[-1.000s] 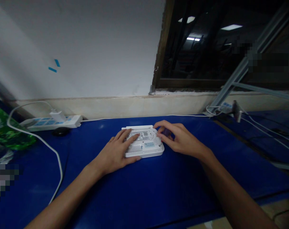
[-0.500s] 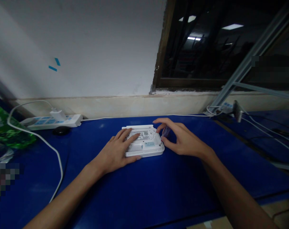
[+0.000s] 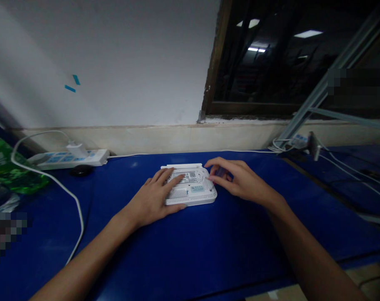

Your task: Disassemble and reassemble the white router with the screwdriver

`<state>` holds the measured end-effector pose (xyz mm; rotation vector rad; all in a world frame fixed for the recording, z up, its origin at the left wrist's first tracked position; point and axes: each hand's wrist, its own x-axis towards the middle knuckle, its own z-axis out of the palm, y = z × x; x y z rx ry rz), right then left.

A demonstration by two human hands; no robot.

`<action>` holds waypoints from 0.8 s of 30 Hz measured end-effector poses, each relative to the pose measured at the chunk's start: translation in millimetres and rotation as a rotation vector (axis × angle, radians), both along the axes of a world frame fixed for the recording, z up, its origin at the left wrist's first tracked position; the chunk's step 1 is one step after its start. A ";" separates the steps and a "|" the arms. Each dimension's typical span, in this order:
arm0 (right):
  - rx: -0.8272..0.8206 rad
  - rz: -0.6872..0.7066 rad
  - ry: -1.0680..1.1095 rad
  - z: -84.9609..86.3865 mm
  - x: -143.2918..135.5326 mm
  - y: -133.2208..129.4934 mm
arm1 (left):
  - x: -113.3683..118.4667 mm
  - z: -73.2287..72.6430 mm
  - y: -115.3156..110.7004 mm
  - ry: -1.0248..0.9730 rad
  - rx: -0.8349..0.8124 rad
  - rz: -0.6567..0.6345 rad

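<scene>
A white router [image 3: 197, 196] lies on the blue table with its vented, labelled underside up. My left hand [image 3: 154, 194] rests on its left part, fingers spread over the labels and the thumb along the near edge. At the right side of the router, my right hand [image 3: 236, 177] is closed, with the thumb and index fingertips close together above the router's right part. Whatever it may hold is hidden by the curled fingers. A white bar [image 3: 182, 166] runs along the router's far edge.
A white power strip [image 3: 97, 158] with a plugged-in charger [image 3: 77, 149] stands by the wall at left. Near it are a black mouse-like object [image 3: 81, 170], a green plastic package [image 3: 8, 167] and a looping white cable [image 3: 78, 205]. A phone [image 3: 314, 146] stands among cables at right.
The right hand's fingers have curled in and its thumb has come up nearer the index fingertip. A clear purplish object seen between them is now hidden. The left hand and router have stayed put.
</scene>
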<state>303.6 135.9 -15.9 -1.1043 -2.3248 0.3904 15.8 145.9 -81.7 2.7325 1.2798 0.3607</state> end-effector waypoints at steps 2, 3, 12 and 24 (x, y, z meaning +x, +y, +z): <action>0.032 0.017 0.010 0.2 -0.7 -0.5 | -0.2 0.2 -0.2 0.003 0.001 0.000; 0.034 0.030 0.016 0.5 -1.4 -1.4 | -0.3 0.2 -0.2 0.005 0.001 0.001; 0.087 0.000 0.018 0.8 -3.3 -2.7 | 0.1 0.0 -0.5 0.007 0.005 0.001; 0.039 0.003 0.027 -0.9 -5.0 -4.7 | -0.5 1.0 -1.3 0.005 0.003 0.006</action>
